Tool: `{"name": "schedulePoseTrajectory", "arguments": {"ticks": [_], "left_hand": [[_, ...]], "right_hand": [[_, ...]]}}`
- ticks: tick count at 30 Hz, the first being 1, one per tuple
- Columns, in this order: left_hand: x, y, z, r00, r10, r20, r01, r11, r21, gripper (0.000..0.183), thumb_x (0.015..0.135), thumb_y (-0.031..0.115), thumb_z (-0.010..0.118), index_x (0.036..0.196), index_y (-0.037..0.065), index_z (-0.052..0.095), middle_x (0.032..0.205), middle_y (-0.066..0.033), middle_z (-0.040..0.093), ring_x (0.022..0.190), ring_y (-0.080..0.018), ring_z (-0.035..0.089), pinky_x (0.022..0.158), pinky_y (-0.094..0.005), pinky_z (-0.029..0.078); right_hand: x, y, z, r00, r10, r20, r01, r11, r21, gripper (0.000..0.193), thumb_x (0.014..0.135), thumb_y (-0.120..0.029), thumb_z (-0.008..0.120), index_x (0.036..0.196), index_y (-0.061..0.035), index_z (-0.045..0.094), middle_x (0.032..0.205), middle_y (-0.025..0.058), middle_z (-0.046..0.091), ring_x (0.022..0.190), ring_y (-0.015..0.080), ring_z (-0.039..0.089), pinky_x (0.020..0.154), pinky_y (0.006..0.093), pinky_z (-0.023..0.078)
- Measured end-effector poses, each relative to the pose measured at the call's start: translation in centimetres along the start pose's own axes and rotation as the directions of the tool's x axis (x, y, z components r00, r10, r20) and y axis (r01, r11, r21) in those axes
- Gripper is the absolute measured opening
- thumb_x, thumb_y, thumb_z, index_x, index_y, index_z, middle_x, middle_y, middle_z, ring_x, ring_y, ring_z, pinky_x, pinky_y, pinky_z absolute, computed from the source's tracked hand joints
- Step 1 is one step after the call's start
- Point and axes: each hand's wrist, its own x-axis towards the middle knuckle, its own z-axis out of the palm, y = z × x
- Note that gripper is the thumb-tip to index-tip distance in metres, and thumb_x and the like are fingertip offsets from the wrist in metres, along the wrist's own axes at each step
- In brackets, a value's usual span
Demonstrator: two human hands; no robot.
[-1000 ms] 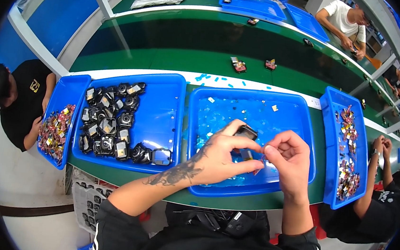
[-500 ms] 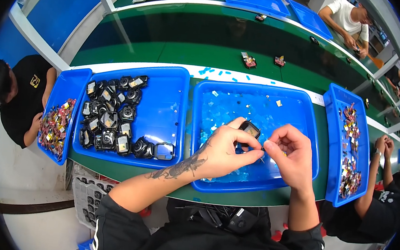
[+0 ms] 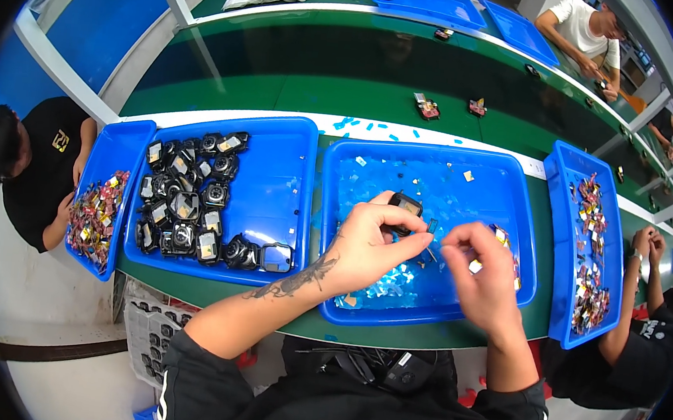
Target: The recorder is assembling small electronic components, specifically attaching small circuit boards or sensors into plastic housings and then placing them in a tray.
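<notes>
My left hand (image 3: 382, 242) is closed round a small black camera-like device (image 3: 407, 204) with a boxy body, above the middle blue tray (image 3: 429, 156). Near its thumb and fingertips, a thin dark strip (image 3: 432, 228) sticks up. My right hand (image 3: 481, 275) hovers over the right part of that tray, apart from the left one, its curled fingers blurred. A pale piece (image 3: 475, 266) shows by those fingers; whether they grip it is unclear. Parts in red, yellow and white (image 3: 501, 235) lie behind the right hand, partly hidden. Blue film scraps (image 3: 386, 286) cover much of the tray bottom.
Left of me, a blue tray (image 3: 279, 129) holds several black devices (image 3: 185, 205); beyond it, another has piled small boards (image 3: 97, 221). A narrow tray (image 3: 586, 332) with more boards stands right. Ahead, the green belt (image 3: 306, 95) carries loose boards (image 3: 426, 106). Co-workers sit on both sides.
My right hand has moved away from the left hand, rightward and slightly down. The left hand keeps the device and has shifted a little left. Boards on the belt have moved slightly right.
</notes>
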Motion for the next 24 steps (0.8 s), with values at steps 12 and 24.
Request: {"name": "schedulePoseTrajectory", "arguments": {"ticks": [12,24], "left_hand": [[-0.4,0.9,0.0,0.989,0.111,0.101,-0.131,0.964,0.231,0.016,0.078,0.017,0.075,0.089,0.006,0.073,0.098,-0.0094,0.055,0.072,-0.0165,0.055,0.056,-0.0290,0.043],[0.3,-0.2,-0.2,0.986,-0.042,0.163,0.070,0.982,-0.173,0.014,0.084,0.009,0.074,0.094,0.000,0.071,0.100,-0.0059,0.060,0.073,-0.0053,0.056,0.063,-0.0178,0.047]], "right_hand": [[1.9,0.0,-0.7,0.994,-0.068,0.090,0.059,0.993,0.099,0.008,0.087,-0.001,0.065,0.090,-0.0019,0.058,0.083,0.0074,0.059,0.071,0.0167,0.060,0.061,0.0290,0.048],[0.8,0.4,-1.5,0.993,0.074,0.096,-0.090,0.981,0.172,0.030,0.086,0.004,0.061,0.115,-0.0030,0.064,0.099,0.0103,0.063,0.083,0.0152,0.063,0.071,0.0249,0.049]]}}
